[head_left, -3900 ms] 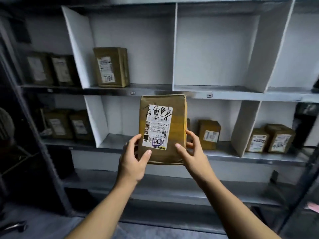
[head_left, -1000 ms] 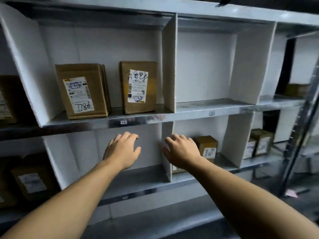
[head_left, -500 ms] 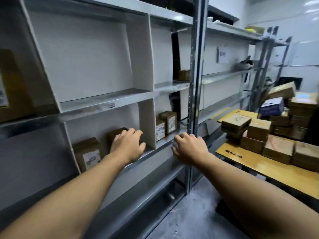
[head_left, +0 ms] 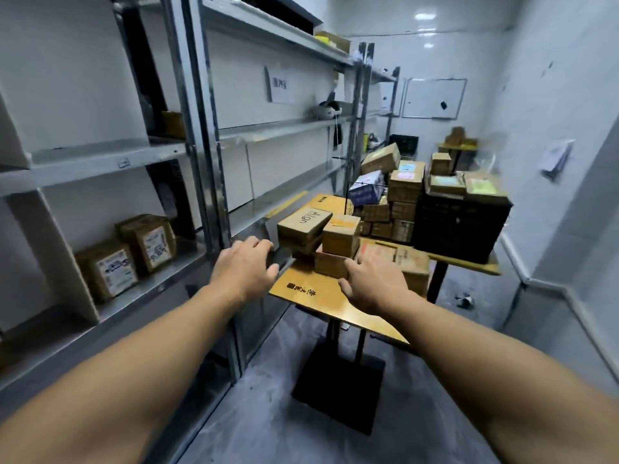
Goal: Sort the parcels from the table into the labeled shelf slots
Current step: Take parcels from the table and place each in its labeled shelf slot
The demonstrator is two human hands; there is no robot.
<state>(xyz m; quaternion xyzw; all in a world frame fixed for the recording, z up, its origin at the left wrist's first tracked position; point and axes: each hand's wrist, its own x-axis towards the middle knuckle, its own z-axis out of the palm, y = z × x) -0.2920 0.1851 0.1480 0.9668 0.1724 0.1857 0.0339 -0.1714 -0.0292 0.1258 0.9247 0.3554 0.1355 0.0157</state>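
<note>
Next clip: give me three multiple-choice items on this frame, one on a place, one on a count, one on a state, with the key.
1. Where is the Align box?
A) in a shelf slot
B) atop the pile on the table
C) on the floor

2. How many parcels stand in the lower left slot?
A) none
B) two
C) five

3. What do the left hand and right hand hold?
A) one parcel together
B) a parcel each
C) nothing

Key: 1 B, it rests tilted on other boxes on the table; 2 B, two labelled parcels stand side by side; 3 C, both hands reach towards the table with nothing in them.
</note>
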